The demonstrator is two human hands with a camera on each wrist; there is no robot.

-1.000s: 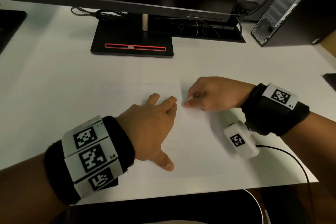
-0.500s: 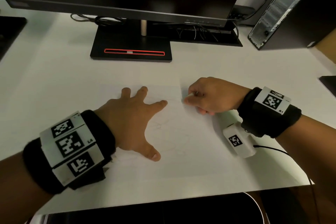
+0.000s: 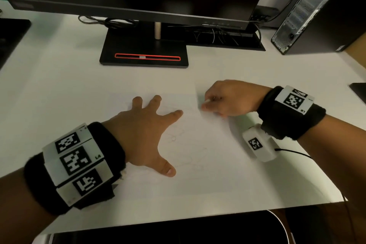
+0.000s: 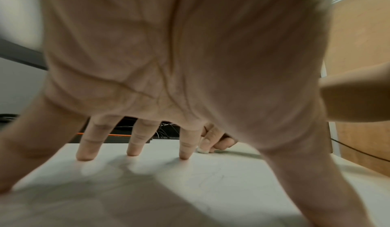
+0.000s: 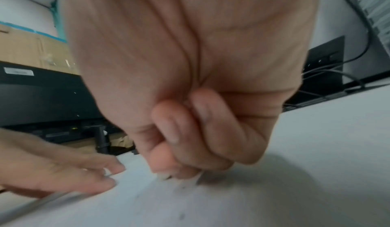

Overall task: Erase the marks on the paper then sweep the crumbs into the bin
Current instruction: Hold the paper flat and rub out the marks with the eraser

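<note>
A white paper (image 3: 208, 164) with faint pencil marks (image 3: 174, 137) lies on the white desk (image 3: 59, 89). My left hand (image 3: 150, 136) presses flat on the sheet's left part, fingers spread; the left wrist view shows the fingertips (image 4: 185, 154) down on the paper. My right hand (image 3: 227, 99) is at the sheet's far right edge, fingers curled, pinching a small white eraser (image 3: 207, 101) whose tip (image 5: 163, 176) touches the paper. A few dark crumbs (image 5: 181, 216) lie near it. Below the desk's front edge shows the white rim of a dark round bin (image 3: 277, 222).
A monitor on a black stand (image 3: 144, 53) is behind the paper, with cables (image 3: 217, 35) to its right. A computer tower (image 3: 316, 6) stands at the back right. Dark objects sit at the desk's left edge (image 3: 11, 31) and right edge (image 3: 358, 89).
My left hand has slid leftward across the paper and spread its fingers. The right hand has stayed at the sheet's far right edge with the eraser.
</note>
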